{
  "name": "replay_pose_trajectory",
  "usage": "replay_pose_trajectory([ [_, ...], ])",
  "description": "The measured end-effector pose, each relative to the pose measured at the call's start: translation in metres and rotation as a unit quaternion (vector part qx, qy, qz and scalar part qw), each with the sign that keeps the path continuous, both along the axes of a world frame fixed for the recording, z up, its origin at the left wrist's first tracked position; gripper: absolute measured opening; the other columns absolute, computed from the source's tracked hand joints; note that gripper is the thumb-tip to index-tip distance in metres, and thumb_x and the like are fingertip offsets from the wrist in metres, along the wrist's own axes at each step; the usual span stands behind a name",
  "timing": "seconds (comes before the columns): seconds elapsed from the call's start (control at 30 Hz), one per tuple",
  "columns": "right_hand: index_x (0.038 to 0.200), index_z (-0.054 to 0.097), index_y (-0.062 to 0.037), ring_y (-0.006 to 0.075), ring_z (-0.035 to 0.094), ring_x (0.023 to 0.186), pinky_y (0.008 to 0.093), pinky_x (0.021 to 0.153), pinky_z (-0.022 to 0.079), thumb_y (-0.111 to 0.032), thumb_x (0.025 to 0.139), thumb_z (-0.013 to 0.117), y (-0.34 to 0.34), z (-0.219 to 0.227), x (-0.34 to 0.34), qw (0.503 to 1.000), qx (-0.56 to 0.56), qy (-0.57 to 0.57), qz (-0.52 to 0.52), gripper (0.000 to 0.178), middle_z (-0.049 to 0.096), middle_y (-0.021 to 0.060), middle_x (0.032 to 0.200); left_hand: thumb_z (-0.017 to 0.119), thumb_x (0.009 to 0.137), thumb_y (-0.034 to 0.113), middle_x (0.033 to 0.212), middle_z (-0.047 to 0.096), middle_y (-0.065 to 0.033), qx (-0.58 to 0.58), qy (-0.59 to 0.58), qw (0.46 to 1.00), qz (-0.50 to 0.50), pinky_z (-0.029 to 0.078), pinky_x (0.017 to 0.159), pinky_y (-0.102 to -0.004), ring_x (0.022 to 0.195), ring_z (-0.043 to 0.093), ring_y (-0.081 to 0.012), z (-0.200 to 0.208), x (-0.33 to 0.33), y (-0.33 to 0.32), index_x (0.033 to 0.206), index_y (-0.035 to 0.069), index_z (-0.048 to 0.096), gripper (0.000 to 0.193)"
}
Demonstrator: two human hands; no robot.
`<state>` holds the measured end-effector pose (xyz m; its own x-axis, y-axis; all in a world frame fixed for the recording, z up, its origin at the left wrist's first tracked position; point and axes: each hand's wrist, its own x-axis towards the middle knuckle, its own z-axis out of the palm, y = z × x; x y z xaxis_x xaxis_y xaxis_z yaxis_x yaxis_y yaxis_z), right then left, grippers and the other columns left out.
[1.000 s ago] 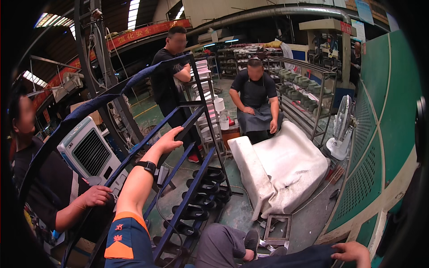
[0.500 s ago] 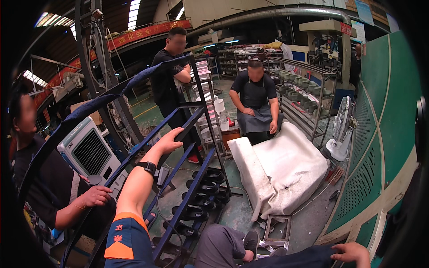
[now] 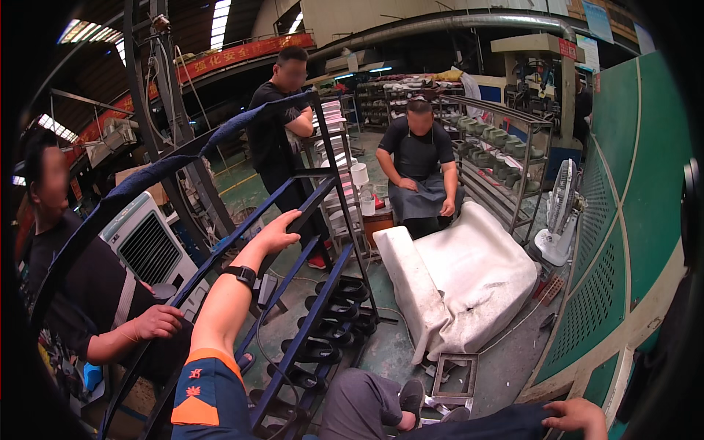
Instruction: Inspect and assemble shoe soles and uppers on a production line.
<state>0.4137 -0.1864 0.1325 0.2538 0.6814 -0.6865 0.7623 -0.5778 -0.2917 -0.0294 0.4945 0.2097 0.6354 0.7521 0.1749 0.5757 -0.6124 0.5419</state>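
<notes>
My left arm, with a black wristband on it, reaches up from the lower edge. My left hand (image 3: 277, 232) rests on a bar of a dark metal shoe rack (image 3: 308, 192), its fingers stretched out and holding nothing. Black slippers (image 3: 320, 350) stand in rows on the rack's lower blue rails. At the lower right, my right hand (image 3: 575, 416) lies loosely on the dark cloth (image 3: 506, 424) over my leg, fingers apart. Part of that hand is cut off by the picture's edge.
A white-covered block (image 3: 469, 279) stands ahead, and behind it sits a person in an apron (image 3: 418, 165). Another stands behind the rack (image 3: 268, 139); a third is at left (image 3: 81, 293). A fan (image 3: 561, 213) and green panels (image 3: 609, 220) flank the right, an air cooler (image 3: 150, 246) the left.
The person at left has shifted slightly to the right and turned a little. The seated person's hand has moved slightly. Both my hands have stayed in place.
</notes>
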Motion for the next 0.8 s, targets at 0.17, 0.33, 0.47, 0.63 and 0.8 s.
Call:
replay_pose_trajectory([
  [0.17,0.140,0.055,-0.0139,0.0384,0.063,0.113,0.0424,0.098,0.049,-0.063,0.090,0.056,-0.0009,0.0002,-0.0014,1.000,0.007,-0.004,0.005,0.070,0.067,0.0199,0.122,0.067,0.081,0.014,0.159,0.033,-0.0100,-0.004,-0.001,1.000,0.004,0.056,0.074,-0.0332,0.089,0.068,-0.0203,0.0024,0.0016,-0.0035,0.150,0.008,0.040,0.074],
  [0.33,0.139,0.055,-0.0137,0.0381,0.063,0.113,0.0420,0.098,0.049,-0.063,0.090,0.057,0.0013,0.0016,-0.0011,1.000,0.000,-0.001,0.001,0.070,0.067,0.0197,0.121,0.067,0.081,0.015,0.159,0.033,-0.0109,0.009,0.007,1.000,-0.003,0.056,0.075,-0.0336,0.090,0.068,-0.0199,0.0007,-0.0006,-0.0001,0.150,0.008,0.040,0.074],
  [0.47,0.138,0.057,-0.0132,0.0372,0.063,0.113,0.0411,0.097,0.049,-0.062,0.089,0.058,0.0020,0.0047,-0.0038,1.000,0.003,-0.006,-0.001,0.069,0.067,0.0192,0.121,0.067,0.081,0.015,0.159,0.033,-0.0114,0.013,0.006,1.000,0.002,0.056,0.076,-0.0337,0.090,0.068,-0.0203,0.0011,0.0015,-0.0017,0.150,0.008,0.040,0.074],
  [0.63,0.137,0.057,-0.0141,0.0368,0.064,0.112,0.0410,0.097,0.050,-0.061,0.089,0.059,0.0010,0.0053,-0.0050,1.000,0.009,-0.006,-0.004,0.068,0.068,0.0190,0.120,0.065,0.081,0.012,0.160,0.031,-0.0106,0.005,0.013,1.000,0.003,0.056,0.071,-0.0320,0.088,0.067,-0.0174,0.0029,0.0025,-0.0043,0.150,0.008,0.038,0.074],
  [0.8,0.137,0.058,-0.0150,0.0372,0.064,0.111,0.0414,0.096,0.050,-0.062,0.089,0.059,0.0011,0.0048,-0.0040,1.000,0.012,-0.007,-0.005,0.067,0.068,0.0190,0.118,0.065,0.081,0.012,0.160,0.030,-0.0110,0.009,0.010,1.000,-0.002,0.056,0.071,-0.0320,0.088,0.068,-0.0177,0.0011,0.0011,-0.0011,0.151,0.008,0.038,0.074],
])
